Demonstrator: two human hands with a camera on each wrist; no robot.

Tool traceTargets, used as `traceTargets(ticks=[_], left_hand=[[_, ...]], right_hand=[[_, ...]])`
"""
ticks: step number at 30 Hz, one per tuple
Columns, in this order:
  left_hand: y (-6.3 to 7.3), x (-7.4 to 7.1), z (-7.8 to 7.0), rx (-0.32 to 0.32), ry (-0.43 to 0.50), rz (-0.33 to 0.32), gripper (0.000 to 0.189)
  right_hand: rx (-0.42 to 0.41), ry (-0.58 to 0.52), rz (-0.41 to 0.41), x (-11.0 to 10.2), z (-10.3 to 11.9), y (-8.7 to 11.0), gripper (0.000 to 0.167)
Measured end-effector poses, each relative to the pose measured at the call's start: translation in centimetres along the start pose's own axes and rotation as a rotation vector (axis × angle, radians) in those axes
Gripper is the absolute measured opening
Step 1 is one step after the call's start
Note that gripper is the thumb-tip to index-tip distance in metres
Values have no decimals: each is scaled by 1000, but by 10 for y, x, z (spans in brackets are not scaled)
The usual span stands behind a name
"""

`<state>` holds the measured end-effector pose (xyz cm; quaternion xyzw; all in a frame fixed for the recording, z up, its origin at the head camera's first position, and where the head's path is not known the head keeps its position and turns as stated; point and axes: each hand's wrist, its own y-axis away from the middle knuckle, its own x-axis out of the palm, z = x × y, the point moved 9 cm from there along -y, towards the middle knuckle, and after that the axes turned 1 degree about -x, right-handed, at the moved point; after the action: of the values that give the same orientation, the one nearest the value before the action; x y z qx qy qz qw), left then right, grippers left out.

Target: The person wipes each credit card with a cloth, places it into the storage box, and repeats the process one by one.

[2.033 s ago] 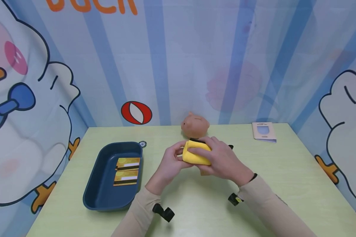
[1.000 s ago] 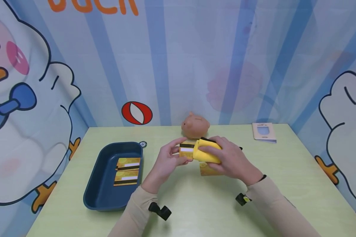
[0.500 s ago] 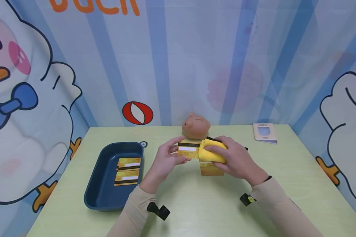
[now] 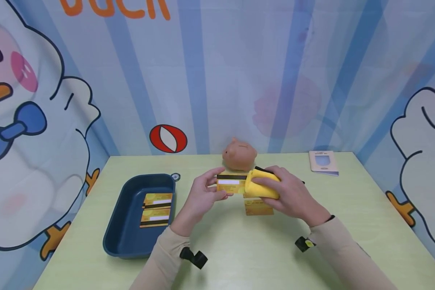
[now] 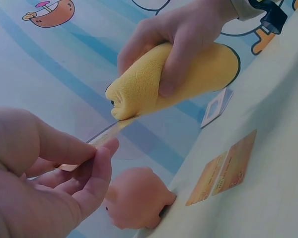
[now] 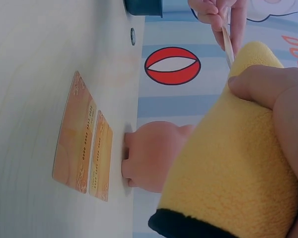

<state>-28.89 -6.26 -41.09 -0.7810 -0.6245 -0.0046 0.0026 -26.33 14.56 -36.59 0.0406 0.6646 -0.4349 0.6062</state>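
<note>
My left hand (image 4: 203, 197) pinches a gold bank card (image 4: 229, 184) by its left end, black stripe and white strip facing me. With my right hand (image 4: 293, 195) I grip a folded yellow cloth (image 4: 262, 187) with a black edge. Its left end touches the card's right end; whether that end lies inside the fold is hidden. Both hands are above the table. Two more gold cards (image 6: 74, 134) lie on the table below, partly hidden by the cloth in the head view. They show their number sides in the right wrist view.
A dark blue tray (image 4: 116, 233) stands on the left, with two gold cards (image 4: 154, 216) lying stripe side up in it. By its far corner is a small round disc (image 4: 175, 177). A pink piggy bank (image 4: 239, 155) stands behind my hands; a small booklet (image 4: 323, 162) lies back right.
The cloth has slid rightward with my right hand along the card, baring most of it. My left hand has shifted slightly left, still holding the card. The motion has nearly stopped.
</note>
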Motion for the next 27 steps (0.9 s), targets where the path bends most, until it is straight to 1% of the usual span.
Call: traceTargets(ticks=[4,8,12,19,27], left_hand=[[1,-1,-1,-12,-12,-2,66],[2,-2,0,-39,-21,10,66],[2,-7,0,-58,-38,16,65],[4,-20,-3,-69,-106,25,62],[13,-43,-10,-70,-171,9,60]], right_hand=[[25,-7,7,-1,-2,0,53],[44,-11,11,-2,-4,2,55],[62,-14,15,-1,-6,6,56],[86,-20,16,0,-10,10,55],[95,-17,18,2,-13,15,57]])
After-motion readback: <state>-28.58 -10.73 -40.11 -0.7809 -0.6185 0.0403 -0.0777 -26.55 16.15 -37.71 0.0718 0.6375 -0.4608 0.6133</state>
